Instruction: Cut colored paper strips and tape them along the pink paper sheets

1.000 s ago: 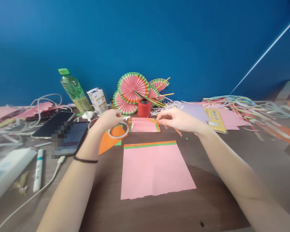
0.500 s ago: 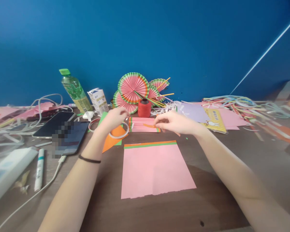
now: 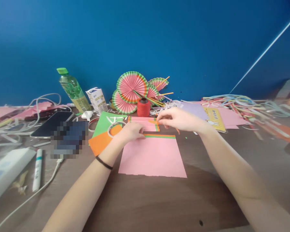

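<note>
While your right hand (image 3: pixel 174 120) pinches an orange strip (image 3: pixel 153 121), your left hand (image 3: pixel 131 131) touches the pink sheet (image 3: pixel 154 158)

Your left fingers curl at its upper edge on the tabletop (image 3: pixel 145 203); whether they grip it is unclear. Just beyond lies the banded pink paper (image 3: pixel 139 120), then the red spool (image 3: pixel 143 109), with paper fans (image 3: pixel 132 86) behind.

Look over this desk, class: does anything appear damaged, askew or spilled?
The large pink sheet by the left hand has a ragged near edge, as if torn, while its sides run straight. The green-capped bottle seems to lean left, though that may be lens distortion. No spill shows.
</note>
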`<state>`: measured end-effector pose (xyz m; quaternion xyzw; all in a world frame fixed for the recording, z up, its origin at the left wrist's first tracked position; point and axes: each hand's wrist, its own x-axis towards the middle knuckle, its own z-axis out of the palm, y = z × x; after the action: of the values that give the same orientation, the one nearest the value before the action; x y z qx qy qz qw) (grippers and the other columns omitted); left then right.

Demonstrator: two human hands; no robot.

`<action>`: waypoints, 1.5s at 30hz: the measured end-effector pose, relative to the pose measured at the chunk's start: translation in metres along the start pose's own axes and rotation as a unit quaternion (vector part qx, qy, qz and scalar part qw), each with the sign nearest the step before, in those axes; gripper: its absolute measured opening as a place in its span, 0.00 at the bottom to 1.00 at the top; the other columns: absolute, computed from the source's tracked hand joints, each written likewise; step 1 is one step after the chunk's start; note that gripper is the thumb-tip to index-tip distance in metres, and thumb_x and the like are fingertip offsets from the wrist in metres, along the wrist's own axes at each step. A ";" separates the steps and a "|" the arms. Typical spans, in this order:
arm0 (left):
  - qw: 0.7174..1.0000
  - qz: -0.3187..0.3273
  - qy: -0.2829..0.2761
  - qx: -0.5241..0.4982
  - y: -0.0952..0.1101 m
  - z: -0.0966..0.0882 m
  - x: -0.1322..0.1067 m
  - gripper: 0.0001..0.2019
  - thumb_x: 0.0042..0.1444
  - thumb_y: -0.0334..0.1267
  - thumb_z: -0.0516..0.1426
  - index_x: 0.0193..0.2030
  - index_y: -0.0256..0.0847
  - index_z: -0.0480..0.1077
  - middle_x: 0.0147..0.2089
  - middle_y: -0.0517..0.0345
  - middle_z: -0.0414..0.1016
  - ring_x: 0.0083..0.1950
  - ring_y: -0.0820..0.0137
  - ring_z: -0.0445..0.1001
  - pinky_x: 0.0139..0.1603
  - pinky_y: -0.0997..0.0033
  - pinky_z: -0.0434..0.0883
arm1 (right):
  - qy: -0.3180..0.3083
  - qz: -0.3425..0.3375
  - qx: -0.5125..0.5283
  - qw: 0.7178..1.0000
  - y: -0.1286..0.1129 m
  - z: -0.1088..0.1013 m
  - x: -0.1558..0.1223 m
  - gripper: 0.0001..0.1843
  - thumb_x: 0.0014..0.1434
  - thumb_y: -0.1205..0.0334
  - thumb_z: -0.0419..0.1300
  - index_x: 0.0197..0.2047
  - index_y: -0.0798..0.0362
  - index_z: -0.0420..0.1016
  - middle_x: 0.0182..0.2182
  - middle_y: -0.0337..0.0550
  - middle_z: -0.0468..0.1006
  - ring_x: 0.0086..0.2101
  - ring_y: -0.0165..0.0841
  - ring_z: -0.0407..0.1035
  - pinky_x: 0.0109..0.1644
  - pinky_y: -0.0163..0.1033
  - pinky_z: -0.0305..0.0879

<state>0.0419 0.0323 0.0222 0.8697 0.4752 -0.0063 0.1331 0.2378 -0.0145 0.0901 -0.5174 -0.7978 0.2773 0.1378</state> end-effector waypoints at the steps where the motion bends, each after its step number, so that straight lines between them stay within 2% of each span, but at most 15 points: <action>1: 1.000 -0.003 0.015 -0.009 -0.003 0.002 0.001 0.10 0.44 0.41 0.57 0.23 0.40 0.61 0.27 0.60 0.68 0.33 0.68 0.67 0.30 0.72 0.57 | -0.001 0.003 -0.003 1.000 -0.001 0.000 0.000 0.12 0.56 0.59 0.51 0.37 0.52 0.72 0.23 0.37 0.71 0.15 0.21 0.58 0.16 0.29 0.50; 4: 0.998 -0.013 0.047 -0.032 -0.009 0.009 0.004 0.08 0.46 0.41 0.56 0.24 0.41 0.62 0.28 0.58 0.69 0.33 0.66 0.68 0.30 0.71 0.59 | 0.006 -0.003 -0.018 1.000 -0.004 -0.001 -0.001 0.12 0.56 0.59 0.51 0.37 0.53 0.73 0.24 0.37 0.72 0.14 0.19 0.56 0.18 0.30 0.50; 8: 0.997 -0.013 0.074 -0.032 -0.009 0.013 0.005 0.05 0.47 0.38 0.55 0.27 0.40 0.64 0.32 0.54 0.71 0.38 0.62 0.69 0.35 0.68 0.61 | 0.011 -0.004 -0.029 1.000 -0.004 -0.001 -0.001 0.12 0.56 0.58 0.51 0.36 0.53 0.73 0.26 0.38 0.72 0.14 0.19 0.55 0.19 0.32 0.50; 11: 0.996 -0.015 0.073 -0.054 -0.007 0.010 0.003 0.04 0.47 0.37 0.54 0.29 0.40 0.66 0.34 0.53 0.72 0.38 0.63 0.69 0.36 0.68 0.63 | 0.004 0.012 -0.029 0.999 -0.002 0.000 0.000 0.13 0.56 0.57 0.50 0.38 0.52 0.72 0.25 0.38 0.72 0.14 0.20 0.55 0.17 0.31 0.47; 14: 0.986 0.000 0.077 -0.148 -0.005 -0.002 -0.002 0.07 0.50 0.37 0.51 0.30 0.39 0.68 0.33 0.55 0.73 0.36 0.67 0.70 0.37 0.69 0.65 | 0.008 -0.011 -0.038 0.999 -0.001 0.002 0.001 0.12 0.55 0.58 0.50 0.35 0.53 0.73 0.24 0.38 0.72 0.16 0.21 0.58 0.19 0.31 0.48; 18: 0.933 0.042 0.046 -0.354 0.001 -0.020 -0.012 0.16 0.55 0.44 0.46 0.32 0.38 0.70 0.35 0.55 0.75 0.37 0.70 0.72 0.39 0.71 0.67 | -0.001 -0.066 -0.055 0.996 -0.002 0.005 0.003 0.11 0.54 0.61 0.51 0.33 0.53 0.73 0.25 0.39 0.73 0.24 0.26 0.62 0.26 0.31 0.53; 21: 0.892 0.045 0.005 -0.449 0.007 -0.028 -0.018 0.16 0.54 0.45 0.47 0.34 0.39 0.72 0.36 0.55 0.77 0.40 0.69 0.74 0.44 0.69 0.67 | -0.012 -0.101 -0.068 0.992 -0.003 0.007 0.005 0.10 0.54 0.62 0.51 0.34 0.53 0.73 0.27 0.39 0.73 0.27 0.27 0.63 0.30 0.32 0.53; 27: 0.847 -0.001 -0.057 -0.529 0.010 -0.036 -0.020 0.17 0.50 0.38 0.45 0.33 0.38 0.74 0.34 0.51 0.78 0.38 0.67 0.75 0.45 0.66 0.69 | -0.013 -0.116 -0.071 0.991 -0.001 0.010 0.005 0.11 0.54 0.62 0.50 0.34 0.53 0.73 0.27 0.39 0.74 0.27 0.27 0.62 0.30 0.33 0.52; 31: 0.832 0.020 -0.078 -0.549 0.006 -0.037 -0.019 0.18 0.51 0.39 0.43 0.31 0.38 0.74 0.35 0.49 0.78 0.37 0.66 0.75 0.46 0.64 0.69 | -0.016 -0.121 -0.078 0.989 -0.001 0.010 0.006 0.11 0.53 0.63 0.51 0.35 0.51 0.74 0.29 0.38 0.75 0.28 0.27 0.63 0.31 0.33 0.52; 33: 0.838 0.038 -0.062 -0.541 0.003 -0.036 -0.020 0.14 0.51 0.41 0.48 0.32 0.38 0.73 0.35 0.52 0.78 0.38 0.68 0.75 0.46 0.65 0.68 | -0.017 -0.115 -0.080 0.990 -0.002 0.010 0.005 0.11 0.53 0.62 0.51 0.36 0.51 0.74 0.29 0.38 0.74 0.27 0.27 0.63 0.31 0.33 0.52; 37: 0.877 0.045 -0.039 -0.477 -0.002 -0.035 -0.021 0.08 0.46 0.39 0.56 0.34 0.41 0.70 0.36 0.57 0.77 0.41 0.70 0.74 0.46 0.69 0.68 | -0.014 -0.086 -0.056 0.995 -0.004 0.009 0.004 0.13 0.54 0.58 0.52 0.38 0.52 0.74 0.29 0.40 0.74 0.27 0.27 0.63 0.30 0.33 0.52; 42: 0.907 0.060 -0.025 -0.417 -0.005 -0.043 -0.026 0.10 0.46 0.39 0.56 0.36 0.39 0.70 0.36 0.56 0.77 0.41 0.68 0.74 0.44 0.70 0.68 | -0.005 -0.058 -0.019 0.998 -0.002 0.008 0.005 0.16 0.52 0.50 0.55 0.35 0.54 0.74 0.27 0.40 0.73 0.27 0.28 0.64 0.29 0.33 0.53; 45: 0.917 0.056 -0.019 -0.394 -0.002 -0.048 -0.029 0.10 0.47 0.40 0.56 0.36 0.39 0.69 0.37 0.55 0.78 0.41 0.67 0.74 0.44 0.68 0.68 | -0.026 -0.036 -0.003 0.999 0.001 0.006 0.007 0.20 0.50 0.45 0.56 0.32 0.55 0.74 0.25 0.41 0.74 0.25 0.28 0.65 0.27 0.33 0.54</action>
<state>0.0186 0.0208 0.0720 0.7716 0.3869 0.1726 0.4745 0.2322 -0.0102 0.0844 -0.4817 -0.8199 0.2829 0.1257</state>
